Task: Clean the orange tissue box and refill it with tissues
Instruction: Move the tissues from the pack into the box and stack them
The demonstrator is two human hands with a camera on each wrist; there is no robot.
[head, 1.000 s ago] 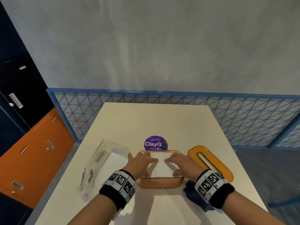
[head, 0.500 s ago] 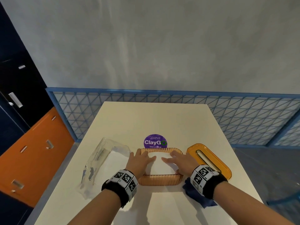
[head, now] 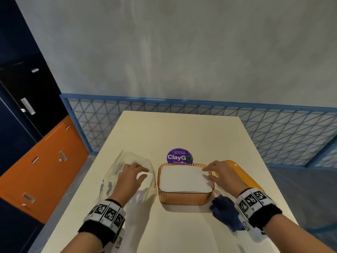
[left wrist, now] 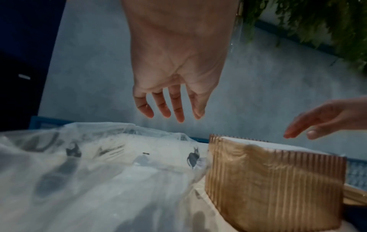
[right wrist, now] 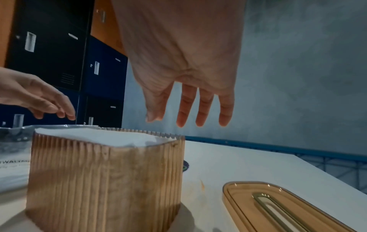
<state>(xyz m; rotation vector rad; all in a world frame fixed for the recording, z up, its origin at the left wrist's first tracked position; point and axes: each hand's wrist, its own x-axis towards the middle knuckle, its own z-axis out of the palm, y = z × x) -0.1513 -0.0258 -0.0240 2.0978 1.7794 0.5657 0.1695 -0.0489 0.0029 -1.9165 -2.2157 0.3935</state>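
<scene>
Low in the frame a dark blue cloth (head: pixel 226 214) lies on the desk (head: pixel 182 132). At centre the orange tissue box (head: pixel 184 197), ribbed, rigid and light, brims with soft tissues (head: pixel 184 178). Left hand (head: pixel 130 177) hovers released over the plastic wrapper (head: pixel 116 172); right hand (head: pixel 223 173), released, over the box's right rim. Farther right lies the lid (head: pixel 242 175); it is best gripped by its edges.

Office pantry, lockers (head: pixel 27 106), "ClayGo" sticker (head: pixel 179 156)

— How many things were on the surface (head: pixel 182 132)?
— One orange tissue box (head: pixel 184 197), one lid (head: pixel 244 176), one plastic wrapper (head: pixel 116 172), one blue cloth (head: pixel 225 212), one purple sticker (head: pixel 179 156), two hands.
</scene>
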